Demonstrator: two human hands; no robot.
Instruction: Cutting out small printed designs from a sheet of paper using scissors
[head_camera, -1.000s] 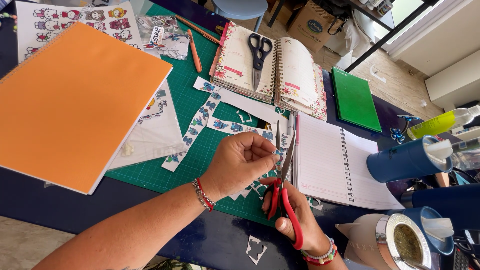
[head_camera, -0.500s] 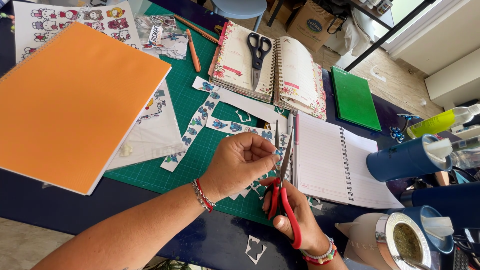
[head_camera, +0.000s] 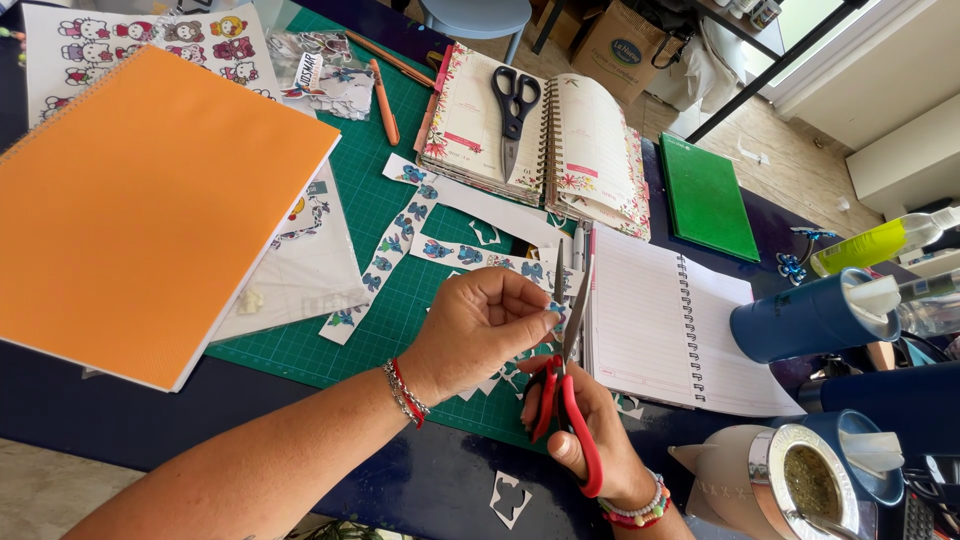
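Scissors (head_camera: 568, 400) with red handles sit in our right hand (head_camera: 590, 440), blades pointing up and away from us, tips spread slightly. The right grip is closed through the handle loops. Our left hand (head_camera: 480, 330) is curled into a loose fist just left of the blades; its thumb and forefinger pinch a small blue sticker cut-out (head_camera: 556, 312) that touches the blades. Red and metal bracelets ring the left wrist, and a beaded bracelet rings the right.

Both hands work above the near edge of a green cutting mat (head_camera: 375, 215) that lies on the dark blue desk (head_camera: 90, 400). On the mat, beyond the left hand, we see white sticker strips (head_camera: 395, 240) with blue figures, partly cut. An orange spiral notebook (head_camera: 140, 200) overlaps the mat's left side and covers part of a character sticker sheet (head_camera: 130, 35). At the mat's far edge an open floral planner (head_camera: 590, 140) carries a pair of black scissors (head_camera: 514, 105). Just right of the red-handled blades lies an open lined notebook (head_camera: 660, 330); a green booklet (head_camera: 708, 195) lies beyond it. A blue cup (head_camera: 800, 315) and a metal-rimmed gourd (head_camera: 790, 480) stand at the right. A white paper scrap (head_camera: 510, 497) lies on the desk near us.
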